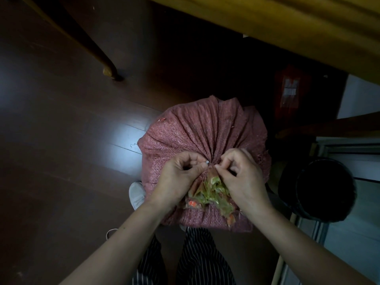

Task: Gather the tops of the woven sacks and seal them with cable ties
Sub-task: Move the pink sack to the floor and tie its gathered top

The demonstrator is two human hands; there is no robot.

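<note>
A full pink-red woven sack (pixel 197 130) stands on the dark floor between my feet, its top gathered into tight pleats that meet at a neck. A small white cable tie (pixel 208 162) sits at that neck. My left hand (pixel 181 175) pinches the tie's head from the left. My right hand (pixel 240 175) pinches the gathered neck just right of the tie. Below the neck the loose sack mouth flares out, showing a crumpled green and orange plastic liner (pixel 213 192).
A yellow wooden table (pixel 287 23) overhangs the sack at the top, one leg (pixel 107 68) at the upper left. A black round bin (pixel 320 188) stands close on the right, a red packet (pixel 287 91) behind the sack. My white shoe (pixel 136 194) touches the sack's left side.
</note>
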